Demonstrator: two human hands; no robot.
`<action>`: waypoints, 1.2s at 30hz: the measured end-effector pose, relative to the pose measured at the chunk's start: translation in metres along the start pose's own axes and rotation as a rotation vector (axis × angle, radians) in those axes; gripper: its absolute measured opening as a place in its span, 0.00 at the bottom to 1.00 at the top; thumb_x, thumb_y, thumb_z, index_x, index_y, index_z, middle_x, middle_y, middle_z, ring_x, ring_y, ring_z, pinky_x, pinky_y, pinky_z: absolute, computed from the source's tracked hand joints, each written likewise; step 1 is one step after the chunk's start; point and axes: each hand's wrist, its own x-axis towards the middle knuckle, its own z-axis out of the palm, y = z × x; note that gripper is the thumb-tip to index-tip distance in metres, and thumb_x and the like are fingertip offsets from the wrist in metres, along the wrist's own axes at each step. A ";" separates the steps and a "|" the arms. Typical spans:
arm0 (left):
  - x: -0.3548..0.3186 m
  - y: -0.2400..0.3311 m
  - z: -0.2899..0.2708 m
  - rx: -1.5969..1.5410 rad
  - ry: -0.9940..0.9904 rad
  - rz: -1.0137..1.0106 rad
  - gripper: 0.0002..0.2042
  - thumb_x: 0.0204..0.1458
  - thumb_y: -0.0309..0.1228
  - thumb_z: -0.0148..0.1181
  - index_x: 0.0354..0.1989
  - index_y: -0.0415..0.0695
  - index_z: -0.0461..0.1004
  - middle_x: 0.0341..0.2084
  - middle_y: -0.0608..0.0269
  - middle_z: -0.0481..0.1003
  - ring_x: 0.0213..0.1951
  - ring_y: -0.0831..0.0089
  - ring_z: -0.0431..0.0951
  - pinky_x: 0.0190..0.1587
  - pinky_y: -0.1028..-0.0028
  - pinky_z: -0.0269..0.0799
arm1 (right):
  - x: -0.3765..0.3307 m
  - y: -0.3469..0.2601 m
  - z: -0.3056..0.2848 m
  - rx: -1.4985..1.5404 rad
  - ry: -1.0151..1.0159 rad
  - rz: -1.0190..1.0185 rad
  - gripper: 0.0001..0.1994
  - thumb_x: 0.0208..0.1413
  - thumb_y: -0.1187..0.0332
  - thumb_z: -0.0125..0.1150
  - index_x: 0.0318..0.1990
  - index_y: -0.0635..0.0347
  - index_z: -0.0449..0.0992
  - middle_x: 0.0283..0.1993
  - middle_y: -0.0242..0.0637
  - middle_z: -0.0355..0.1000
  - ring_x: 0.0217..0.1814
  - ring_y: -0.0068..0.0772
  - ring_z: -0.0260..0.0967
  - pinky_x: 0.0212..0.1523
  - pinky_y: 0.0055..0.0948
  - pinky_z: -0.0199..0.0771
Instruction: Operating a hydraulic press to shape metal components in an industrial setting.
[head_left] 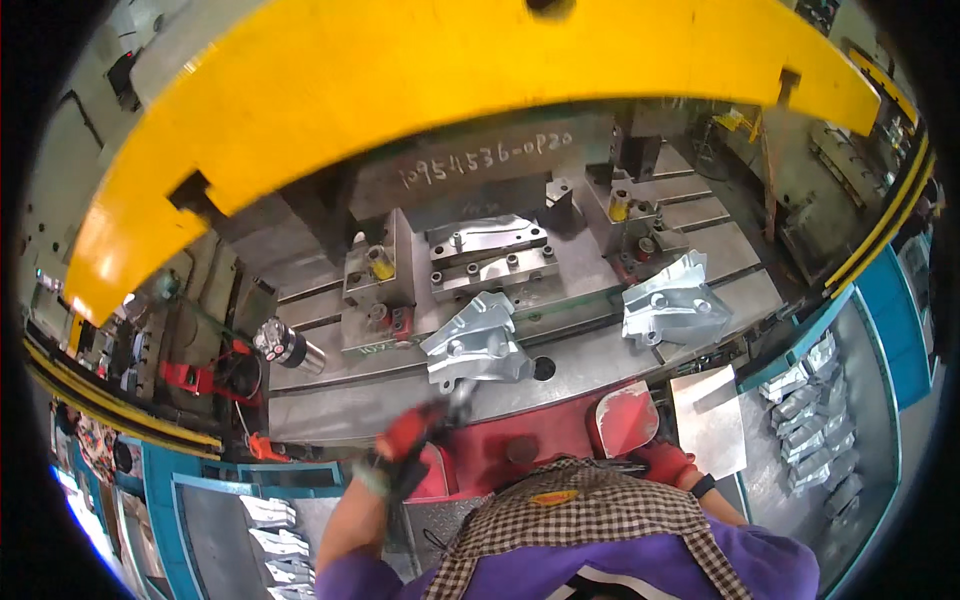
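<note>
My left hand, in a red and dark glove, is smeared by motion in front of the press bed. It seems closed round a dark grey object whose kind is blurred; this reaches toward a stamped sheet-metal part. That silvery part lies at the front of the lower die. A similar stamped part rests farther right on the bed. My right hand, in a red glove, is low beside the checked apron, near the red control stand; its fingers are mostly hidden.
The yellow press frame arches overhead. A metal cylinder with buttons stands at the bed's left. The red stand is in front of me, with a pale flat sheet on its right. Blue-edged bins hold several stamped parts.
</note>
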 end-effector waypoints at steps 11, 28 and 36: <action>0.247 -0.002 -0.055 0.275 0.072 0.177 0.15 0.58 0.38 0.43 0.44 0.39 0.70 0.33 0.57 0.74 0.36 0.67 0.73 0.41 0.72 0.68 | -0.030 -0.013 0.002 1.408 0.261 0.172 0.14 0.59 0.60 0.49 0.45 0.61 0.68 0.25 0.26 0.66 0.23 0.18 0.61 0.23 0.20 0.61; 0.006 0.112 0.020 -0.365 0.130 -0.312 0.21 0.60 0.45 0.40 0.46 0.42 0.72 0.23 0.73 0.67 0.26 0.84 0.63 0.29 0.82 0.58 | 0.007 0.042 -0.062 1.282 0.709 0.256 0.15 0.61 0.54 0.42 0.28 0.52 0.62 0.17 0.26 0.59 0.13 0.19 0.55 0.12 0.19 0.55; -0.051 -0.051 0.043 -0.337 0.207 -0.444 0.17 0.59 0.43 0.44 0.46 0.44 0.72 0.23 0.72 0.70 0.24 0.83 0.65 0.27 0.81 0.62 | 0.139 -0.063 -0.099 1.605 0.339 -0.029 0.15 0.60 0.50 0.44 0.38 0.50 0.68 0.22 0.24 0.63 0.18 0.18 0.58 0.19 0.20 0.60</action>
